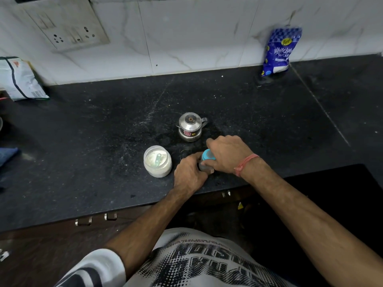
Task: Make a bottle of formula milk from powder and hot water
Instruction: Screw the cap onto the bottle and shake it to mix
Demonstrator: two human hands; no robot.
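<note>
- Near the surface's front edge, the left hand [189, 176] grips the bottle [205, 165] body.
- Right hand [227, 156] wraps the blue cap [207, 155]; steady the base while twisting.
- Powder jar [158, 161] stands open just beside.

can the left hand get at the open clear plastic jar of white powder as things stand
Probably yes. The open clear plastic jar of white powder stands just beside the left hand with bare black countertop between, but that hand now grips the blue-collared baby bottle and would have to release it.
</note>
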